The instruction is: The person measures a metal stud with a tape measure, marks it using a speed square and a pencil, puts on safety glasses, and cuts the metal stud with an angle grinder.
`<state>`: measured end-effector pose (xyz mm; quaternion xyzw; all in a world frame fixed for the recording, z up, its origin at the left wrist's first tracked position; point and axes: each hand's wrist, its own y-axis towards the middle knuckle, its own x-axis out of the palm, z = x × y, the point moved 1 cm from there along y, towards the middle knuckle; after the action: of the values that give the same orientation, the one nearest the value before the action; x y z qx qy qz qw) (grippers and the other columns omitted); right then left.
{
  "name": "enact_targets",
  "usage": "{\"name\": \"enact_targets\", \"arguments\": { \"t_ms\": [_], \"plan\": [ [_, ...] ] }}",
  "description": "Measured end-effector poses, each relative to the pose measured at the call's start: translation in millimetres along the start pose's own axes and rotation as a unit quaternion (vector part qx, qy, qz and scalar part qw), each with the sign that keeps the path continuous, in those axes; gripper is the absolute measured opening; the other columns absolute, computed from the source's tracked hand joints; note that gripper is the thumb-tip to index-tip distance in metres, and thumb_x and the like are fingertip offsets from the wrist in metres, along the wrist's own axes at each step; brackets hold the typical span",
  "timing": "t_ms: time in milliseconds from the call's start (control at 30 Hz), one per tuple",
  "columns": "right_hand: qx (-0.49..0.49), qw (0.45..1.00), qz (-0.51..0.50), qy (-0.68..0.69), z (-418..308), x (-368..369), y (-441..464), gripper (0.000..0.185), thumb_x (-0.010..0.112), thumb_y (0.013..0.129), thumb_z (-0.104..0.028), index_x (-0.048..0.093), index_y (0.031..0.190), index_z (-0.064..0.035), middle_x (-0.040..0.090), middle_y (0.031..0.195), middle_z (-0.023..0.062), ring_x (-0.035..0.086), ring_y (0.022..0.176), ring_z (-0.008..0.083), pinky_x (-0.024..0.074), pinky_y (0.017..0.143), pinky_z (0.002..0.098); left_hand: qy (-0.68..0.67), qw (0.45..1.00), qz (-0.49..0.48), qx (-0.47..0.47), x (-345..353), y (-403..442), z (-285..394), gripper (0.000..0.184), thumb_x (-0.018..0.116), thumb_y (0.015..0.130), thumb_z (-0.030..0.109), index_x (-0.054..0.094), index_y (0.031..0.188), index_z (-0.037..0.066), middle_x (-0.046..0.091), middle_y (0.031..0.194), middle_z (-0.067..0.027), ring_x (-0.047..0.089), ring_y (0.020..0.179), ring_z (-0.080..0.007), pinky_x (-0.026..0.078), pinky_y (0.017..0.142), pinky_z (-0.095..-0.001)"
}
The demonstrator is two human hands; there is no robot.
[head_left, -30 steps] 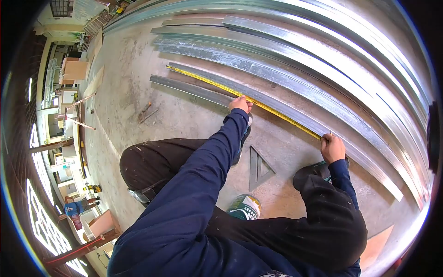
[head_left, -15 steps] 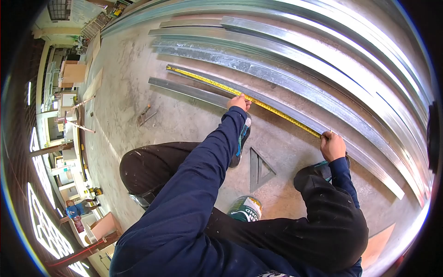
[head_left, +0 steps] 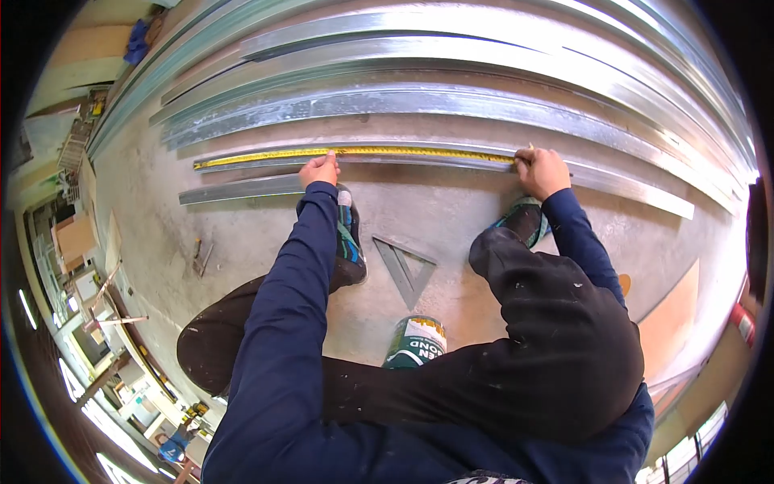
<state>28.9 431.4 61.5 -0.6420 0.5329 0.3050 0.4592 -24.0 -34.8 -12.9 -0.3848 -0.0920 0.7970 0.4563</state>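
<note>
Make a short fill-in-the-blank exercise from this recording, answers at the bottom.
1. The left hand and right hand are both at the tape measure, whose blade is coloured ____.
2. The outer shape of the set square between the feet is a ____.
3. Both sleeves are dark ____.

Missing words: yellow; triangle; blue.

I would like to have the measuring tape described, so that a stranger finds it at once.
Look first at the long metal profiles lying on the floor. Along one near the person, the measuring tape runs past the left hand to the right hand. It is bright yellow, whereas its neighbours are silvery grey.
</note>
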Motion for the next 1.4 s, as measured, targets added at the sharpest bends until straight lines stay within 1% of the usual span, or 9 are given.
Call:
{"name": "enact_targets", "arguments": {
  "t_ms": [33, 100, 133, 200, 233, 600, 900, 1100, 1400],
  "plan": [
    [-0.007, 1.0, 0.013, 0.015, 14, -1, -1, 0.019, 0.066, 0.084, -0.026, 0.079, 0.095, -0.0168, 0.072, 0.084, 0.0182, 0.069, 0.08, 0.0397, 0.0561, 0.078, 0.0489, 0.005, 1.0, -0.006, -0.002, 4, -6, 4, 0.022, 0.078, 0.09, 0.024, 0.069, 0.087, 0.005, 0.07, 0.078, -0.0055, 0.065, 0.058, -0.014, 0.052, 0.052, -0.0281],
    [-0.007, 0.999, 0.04, 0.009, 38, -4, -6, 0.018, 0.066, 0.085, -0.024, 0.078, 0.095, -0.0161, 0.072, 0.085, 0.0172, 0.068, 0.082, 0.0403, 0.0548, 0.079, 0.0489, 0.134, 0.959, 0.028, 0.25, 12, -22, 14, 0.022, 0.084, 0.08, 0.026, 0.074, 0.082, 0.006, 0.07, 0.079, -0.0061, 0.067, 0.069, -0.0198, 0.055, 0.067, -0.0334],
    [-0.001, 0.999, 0.042, -0.005, 43, -10, -9, 0.018, 0.066, 0.085, -0.024, 0.078, 0.095, -0.0159, 0.072, 0.085, 0.017, 0.067, 0.082, 0.0404, 0.0544, 0.079, 0.049, 0.137, 0.959, 0.021, 0.248, 17, -28, 17, 0.022, 0.084, 0.08, 0.026, 0.074, 0.082, 0.006, 0.07, 0.079, -0.0061, 0.067, 0.069, -0.0198, 0.055, 0.067, -0.0334],
    [0.01, 0.999, 0.05, -0.006, 55, -16, -17, 0.017, 0.066, 0.087, -0.023, 0.078, 0.096, -0.0155, 0.072, 0.089, 0.0162, 0.067, 0.085, 0.0396, 0.054, 0.08, 0.0483, 0.2, 0.876, 0.026, 0.439, 31, -43, 30, 0.022, 0.085, 0.077, 0.024, 0.078, 0.089, 0.008, 0.073, 0.086, -0.0073, 0.069, 0.082, -0.022, 0.054, 0.077, -0.0349],
    [0.015, 0.998, 0.059, -0.014, 64, -17, -19, 0.018, 0.066, 0.087, -0.024, 0.078, 0.097, -0.0151, 0.073, 0.092, 0.0156, 0.067, 0.088, 0.0389, 0.0539, 0.081, 0.0477, 0.236, 0.855, 0.024, 0.462, 38, -50, 34, 0.022, 0.085, 0.074, 0.024, 0.08, 0.093, 0.013, 0.072, 0.095, -0.0096, 0.067, 0.094, -0.0278, 0.052, 0.088, -0.0387],
    [0.015, 0.994, 0.107, -0.02, 93, -25, -41, 0.019, 0.069, 0.087, -0.023, 0.077, 0.101, -0.0125, 0.074, 0.099, 0.0123, 0.067, 0.093, 0.0369, 0.0541, 0.085, 0.045, 0.224, 0.859, -0.063, 0.455, 84, -66, 34, 0.017, 0.084, 0.073, 0.018, 0.08, 0.088, 0.014, 0.071, 0.093, -0.0066, 0.067, 0.094, -0.026, 0.051, 0.088, -0.0375],
    [0.093, 0.996, 0.007, 0.0, 130, -42, -34, 0.02, 0.07, 0.087, -0.024, 0.078, 0.1, -0.0111, 0.073, 0.093, 0.0169, 0.07, 0.088, 0.0376, 0.0549, 0.082, 0.0444, 0.163, 0.876, -0.122, 0.437, 80, -60, 33, 0.012, 0.083, 0.074, 0.011, 0.08, 0.086, 0.009, 0.072, 0.09, -0.0076, 0.069, 0.092, -0.0219, 0.052, 0.088, -0.033],
    [0.097, 0.995, -0.01, -0.015, 142, -45, -31, 0.022, 0.071, 0.087, -0.025, 0.078, 0.098, -0.0081, 0.072, 0.091, 0.0204, 0.07, 0.086, 0.039, 0.0546, 0.081, 0.0446, 0.206, 0.851, -0.065, 0.478, 62, -50, 30, 0.015, 0.079, 0.076, 0.01, 0.079, 0.09, 0.014, 0.07, 0.102, -0.0077, 0.065, 0.101, -0.0251, 0.05, 0.092, -0.0364],
    [0.081, 0.997, 0.002, -0.016, 134, -47, -33, 0.02, 0.07, 0.088, -0.023, 0.077, 0.096, -0.0063, 0.071, 0.088, 0.0215, 0.069, 0.083, 0.0402, 0.054, 0.078, 0.0449, 0.235, 0.834, -0.042, 0.498, 44, -43, 32, 0.009, 0.077, 0.075, 0.01, 0.075, 0.084, 0.013, 0.068, 0.099, -0.007, 0.063, 0.1, -0.0287, 0.047, 0.093, -0.0405]
  ]
}}
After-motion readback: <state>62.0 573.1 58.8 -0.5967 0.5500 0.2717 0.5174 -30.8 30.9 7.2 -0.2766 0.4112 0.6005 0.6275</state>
